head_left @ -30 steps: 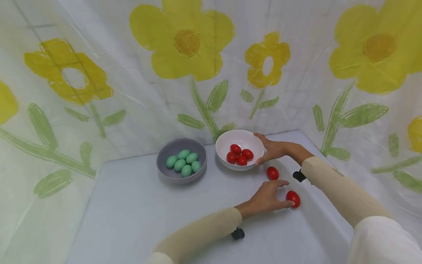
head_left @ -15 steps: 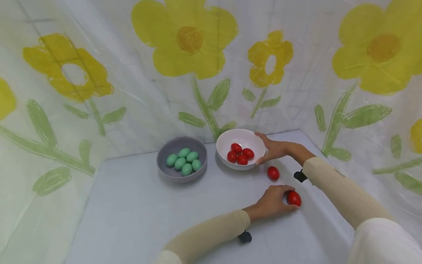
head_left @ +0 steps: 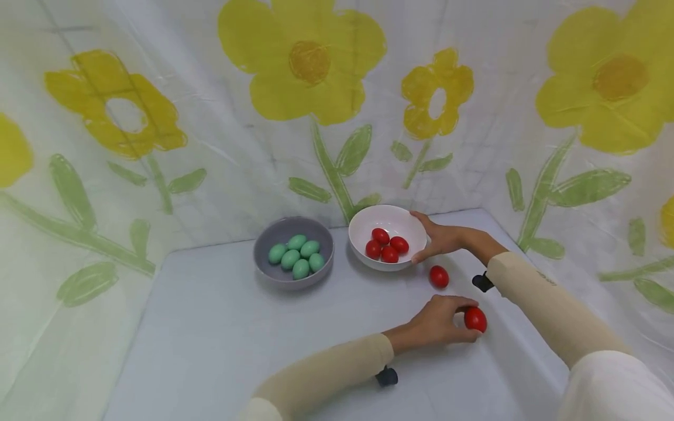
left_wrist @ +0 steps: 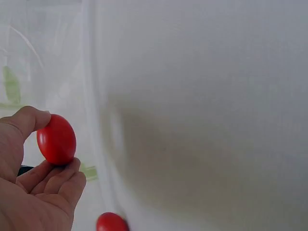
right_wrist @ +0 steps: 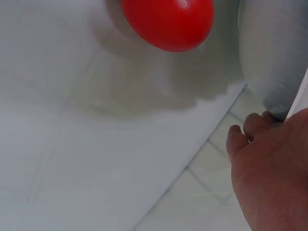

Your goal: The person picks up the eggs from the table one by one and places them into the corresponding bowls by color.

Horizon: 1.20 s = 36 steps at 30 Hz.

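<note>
In the head view my left hand [head_left: 437,321] pinches a red egg [head_left: 475,320] near the table's right side. The left wrist view shows that egg [left_wrist: 57,139] between the thumb and the fingertips. Whether it touches the table is hard to tell. My right hand [head_left: 441,237] grips the right side of a white bowl [head_left: 360,252], thumb toward me. Several red eggs [head_left: 389,254] lie in this bowl. Another red egg [head_left: 439,276] rests on the table between the bowl and my left hand. The right wrist view shows an egg [right_wrist: 173,21] close to the bowl's outer wall [right_wrist: 274,53].
Left of the white bowl stands a grey bowl [head_left: 263,270] with several green eggs [head_left: 300,255] in it. A pale cloth covers the table [head_left: 210,327]. Behind and beside it hangs a flowered curtain [head_left: 237,175]. The table's right edge runs close to the held egg.
My left hand has reached right, and its thumb and fingers have closed on the nearer red egg. My right hand has kept its hold on the white bowl. The view has shifted slightly.
</note>
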Tool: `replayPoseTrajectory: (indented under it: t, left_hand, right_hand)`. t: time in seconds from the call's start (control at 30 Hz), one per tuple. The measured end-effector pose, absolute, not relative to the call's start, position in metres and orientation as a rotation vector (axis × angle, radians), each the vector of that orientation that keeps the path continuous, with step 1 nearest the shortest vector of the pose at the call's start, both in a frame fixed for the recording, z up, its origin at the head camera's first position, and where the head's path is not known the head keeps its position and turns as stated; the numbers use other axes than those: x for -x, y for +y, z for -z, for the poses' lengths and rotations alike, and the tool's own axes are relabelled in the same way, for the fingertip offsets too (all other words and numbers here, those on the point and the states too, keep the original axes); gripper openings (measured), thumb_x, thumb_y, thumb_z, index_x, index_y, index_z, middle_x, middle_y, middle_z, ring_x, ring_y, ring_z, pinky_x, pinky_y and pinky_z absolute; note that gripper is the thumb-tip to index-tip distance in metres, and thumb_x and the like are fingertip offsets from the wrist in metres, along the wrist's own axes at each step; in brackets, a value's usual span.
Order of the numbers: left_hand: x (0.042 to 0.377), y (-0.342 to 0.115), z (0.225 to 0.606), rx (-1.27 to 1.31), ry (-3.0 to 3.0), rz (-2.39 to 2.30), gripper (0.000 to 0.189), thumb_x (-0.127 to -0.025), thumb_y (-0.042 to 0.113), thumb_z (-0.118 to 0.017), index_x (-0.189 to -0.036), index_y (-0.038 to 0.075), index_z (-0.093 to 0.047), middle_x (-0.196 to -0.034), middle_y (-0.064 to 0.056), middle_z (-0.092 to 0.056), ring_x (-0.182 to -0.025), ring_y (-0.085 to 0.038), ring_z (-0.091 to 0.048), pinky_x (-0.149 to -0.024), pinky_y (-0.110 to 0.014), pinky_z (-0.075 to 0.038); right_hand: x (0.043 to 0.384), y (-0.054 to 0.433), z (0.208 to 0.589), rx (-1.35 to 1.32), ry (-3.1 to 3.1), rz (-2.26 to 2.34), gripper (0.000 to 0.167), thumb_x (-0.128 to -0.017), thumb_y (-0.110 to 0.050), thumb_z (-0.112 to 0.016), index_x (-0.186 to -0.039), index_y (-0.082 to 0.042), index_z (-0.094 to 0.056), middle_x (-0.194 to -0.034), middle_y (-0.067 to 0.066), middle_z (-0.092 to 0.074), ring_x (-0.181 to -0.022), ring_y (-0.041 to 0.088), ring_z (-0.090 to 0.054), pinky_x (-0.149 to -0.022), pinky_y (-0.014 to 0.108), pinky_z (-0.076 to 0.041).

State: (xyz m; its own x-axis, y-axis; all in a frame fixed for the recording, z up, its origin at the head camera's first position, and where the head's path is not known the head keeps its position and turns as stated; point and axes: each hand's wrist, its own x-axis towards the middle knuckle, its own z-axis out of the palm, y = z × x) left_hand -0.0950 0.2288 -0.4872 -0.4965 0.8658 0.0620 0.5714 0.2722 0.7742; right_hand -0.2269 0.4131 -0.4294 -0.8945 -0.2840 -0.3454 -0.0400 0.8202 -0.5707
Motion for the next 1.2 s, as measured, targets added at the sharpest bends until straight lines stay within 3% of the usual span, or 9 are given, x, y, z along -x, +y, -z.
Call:
replayPoseTrajectory:
  t: [0.27, 0.53, 0.67, 0.77, 0.87, 1.0, 1.2]
  left_hand:
    - [0.109, 0.194, 0.435, -1.442, 2.107, -1.129, 0.061, -0.094, 0.031, -0.083, -0.150, 0.023, -0.060, -0.138, 0.017, -0.065, -0.124, 0.005, -0.058, -0.091, -0.008, -0.049]
    - [0.148, 0.160, 0.378, -1.452, 2.237, -1.394, 0.060, -0.093, 0.032, -0.083, -0.147, 0.017, -0.063, -0.134, 0.008, -0.070, -0.119, -0.005, -0.065, -0.087, -0.012, -0.053]
    - [0.181, 0.146, 0.361, -1.457, 2.393, -1.429, 0.060, -0.094, 0.030, -0.082, -0.148, 0.014, -0.063, -0.137, 0.003, -0.070, -0.123, -0.010, -0.065, -0.095, -0.017, -0.054]
    - [0.211, 0.136, 0.357, -1.428, 2.492, -1.356, 0.060, -0.095, 0.026, -0.081, -0.149, 0.011, -0.061, -0.142, -0.002, -0.068, -0.130, -0.015, -0.063, -0.103, -0.024, -0.053]
    - [0.238, 0.128, 0.360, -1.366, 2.577, -1.198, 0.061, -0.096, 0.023, -0.080, -0.150, 0.008, -0.058, -0.144, -0.005, -0.066, -0.129, -0.020, -0.062, -0.105, -0.030, -0.054]
    - [0.263, 0.121, 0.370, -1.274, 2.673, -0.976, 0.062, -0.096, 0.020, -0.079, -0.151, 0.005, -0.056, -0.146, -0.008, -0.064, -0.131, -0.023, -0.060, -0.107, -0.033, -0.053]
    - [0.282, 0.122, 0.388, -1.284, 2.769, -0.553, 0.061, -0.095, 0.020, -0.081, -0.148, 0.003, -0.058, -0.128, -0.009, -0.069, -0.116, -0.023, -0.062, -0.100, -0.034, -0.056]
  right_hand:
    - [0.225, 0.416, 0.431, 0.252, 2.582, 0.803, 0.140, -0.077, -0.059, -0.090, -0.168, -0.018, 0.009, -0.169, 0.020, -0.019, -0.153, 0.045, -0.024, -0.115, 0.069, -0.037]
    - [0.224, 0.425, 0.423, 0.318, 2.551, 0.803, 0.125, -0.090, -0.041, -0.083, -0.168, -0.012, 0.010, -0.169, 0.024, -0.017, -0.154, 0.048, -0.020, -0.119, 0.073, -0.026]
    - [0.227, 0.423, 0.426, 0.359, 2.515, 0.806, 0.118, -0.090, -0.045, -0.084, -0.168, -0.011, -0.002, -0.165, 0.018, -0.026, -0.151, 0.041, -0.026, -0.120, 0.067, -0.033]
    - [0.229, 0.420, 0.429, 0.341, 2.529, 0.798, 0.125, -0.084, -0.051, -0.087, -0.166, -0.013, -0.002, -0.164, 0.015, -0.025, -0.149, 0.039, -0.027, -0.117, 0.063, -0.039]
    - [0.229, 0.419, 0.430, 0.277, 2.557, 0.786, 0.136, -0.081, -0.056, -0.088, -0.167, -0.017, 0.010, -0.168, 0.016, -0.017, -0.151, 0.041, -0.024, -0.117, 0.066, -0.038]
    - [0.229, 0.419, 0.430, 0.222, 2.562, 0.768, 0.137, -0.081, -0.058, -0.087, -0.167, -0.019, 0.013, -0.169, 0.020, -0.017, -0.152, 0.045, -0.024, -0.116, 0.069, -0.037]
    - [0.228, 0.415, 0.429, 0.197, 2.562, 0.776, 0.139, -0.079, -0.060, -0.087, -0.168, -0.021, 0.013, -0.171, 0.021, -0.014, -0.154, 0.047, -0.022, -0.114, 0.070, -0.038]
